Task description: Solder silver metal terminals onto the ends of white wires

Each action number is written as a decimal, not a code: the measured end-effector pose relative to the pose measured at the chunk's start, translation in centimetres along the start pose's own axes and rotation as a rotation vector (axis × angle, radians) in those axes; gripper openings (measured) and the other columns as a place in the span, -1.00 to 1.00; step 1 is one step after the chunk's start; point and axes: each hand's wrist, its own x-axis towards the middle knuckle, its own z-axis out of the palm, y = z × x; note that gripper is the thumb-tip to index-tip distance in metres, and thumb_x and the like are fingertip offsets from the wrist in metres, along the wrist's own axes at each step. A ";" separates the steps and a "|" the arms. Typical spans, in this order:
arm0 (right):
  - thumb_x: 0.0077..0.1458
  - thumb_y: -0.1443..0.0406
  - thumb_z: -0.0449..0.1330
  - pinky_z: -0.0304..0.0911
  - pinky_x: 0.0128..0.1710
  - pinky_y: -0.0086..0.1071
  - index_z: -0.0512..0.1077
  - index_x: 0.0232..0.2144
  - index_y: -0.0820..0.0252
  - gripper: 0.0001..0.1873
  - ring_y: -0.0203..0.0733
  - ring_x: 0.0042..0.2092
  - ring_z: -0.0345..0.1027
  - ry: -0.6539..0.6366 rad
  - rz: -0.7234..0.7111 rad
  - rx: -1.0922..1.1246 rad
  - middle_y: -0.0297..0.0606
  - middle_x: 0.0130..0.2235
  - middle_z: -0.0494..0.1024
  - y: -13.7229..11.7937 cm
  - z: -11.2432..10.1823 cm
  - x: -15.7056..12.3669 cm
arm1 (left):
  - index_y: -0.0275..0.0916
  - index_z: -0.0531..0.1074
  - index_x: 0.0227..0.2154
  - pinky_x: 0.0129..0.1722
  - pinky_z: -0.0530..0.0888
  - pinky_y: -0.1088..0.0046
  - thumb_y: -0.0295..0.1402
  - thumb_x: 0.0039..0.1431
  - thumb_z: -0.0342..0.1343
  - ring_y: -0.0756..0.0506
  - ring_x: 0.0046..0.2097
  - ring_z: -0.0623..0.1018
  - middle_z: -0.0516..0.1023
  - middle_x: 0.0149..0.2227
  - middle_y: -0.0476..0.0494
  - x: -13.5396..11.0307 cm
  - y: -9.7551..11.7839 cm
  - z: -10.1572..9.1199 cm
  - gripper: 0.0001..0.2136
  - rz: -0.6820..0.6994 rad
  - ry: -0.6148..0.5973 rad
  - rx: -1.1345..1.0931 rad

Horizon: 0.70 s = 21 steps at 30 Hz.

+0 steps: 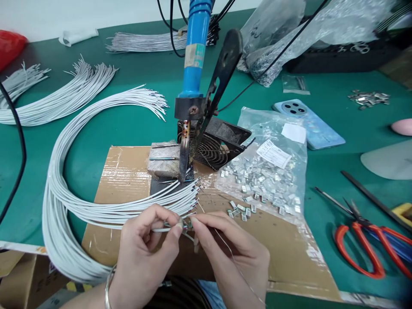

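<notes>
My left hand (149, 240) is closed in a pinch on a white cable (160, 230) that lies between thumb and forefinger. My right hand (230, 253) is pinched too, its fingertips almost meeting the left ones, with a thin solder wire (227, 245) running through it. A tiny greenish part (187, 224) shows between the fingertips; which hand bears it I cannot tell. Just beyond both hands, a thick bundle of white cables (141, 209) ends below the blue-handled soldering iron (184, 156), whose tip points down in a stand.
Cardboard (289, 253) covers the work area. A small fan (215, 143) stands behind the iron. To the right are a bag of small metal connectors (264, 180), loose connectors (241, 210), a phone (317, 126) and red-handled scissors (360, 240). More cable bundles (64, 98) lie left.
</notes>
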 end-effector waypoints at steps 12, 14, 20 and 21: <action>0.09 0.32 0.39 0.29 -0.47 -0.47 0.72 -0.35 -0.02 -0.90 -0.32 -0.47 0.34 -0.062 0.031 0.030 -0.36 -0.47 0.51 0.4 -0.3 0.4 | -0.19 0.50 -0.47 -0.42 0.38 0.51 -0.38 0.19 0.22 -0.10 -0.29 0.53 0.59 -0.38 -0.12 0.5 0.4 0.0 -0.88 -0.002 0.013 -0.062; 0.09 0.32 0.39 0.27 -0.49 -0.46 0.72 -0.35 -0.01 -0.90 -0.33 -0.49 0.32 -0.062 0.029 0.022 -0.35 -0.47 0.51 0.4 -0.3 0.5 | -0.19 0.50 -0.46 -0.43 0.37 0.52 -0.40 0.19 0.22 -0.10 -0.29 0.53 0.60 -0.39 -0.11 0.4 0.4 0.0 -0.89 0.004 0.012 -0.053; 0.09 0.33 0.39 0.28 -0.47 -0.49 0.72 -0.35 -0.03 -0.88 -0.34 -0.46 0.35 -0.067 0.028 0.026 -0.37 -0.46 0.52 0.4 -0.4 0.5 | -0.17 0.49 -0.47 -0.48 0.32 0.58 -0.47 0.14 0.21 -0.07 -0.29 0.52 0.60 -0.40 -0.06 0.4 0.5 0.3 -0.89 0.026 0.028 -0.055; 0.08 0.32 0.39 0.28 -0.47 -0.49 0.72 -0.35 -0.03 -0.89 -0.34 -0.47 0.35 -0.065 0.026 0.026 -0.37 -0.47 0.52 0.4 -0.4 0.5 | -0.17 0.49 -0.48 -0.48 0.32 0.58 -0.48 0.13 0.21 -0.06 -0.29 0.52 0.60 -0.40 -0.05 0.4 0.5 0.3 -0.88 0.028 0.030 -0.058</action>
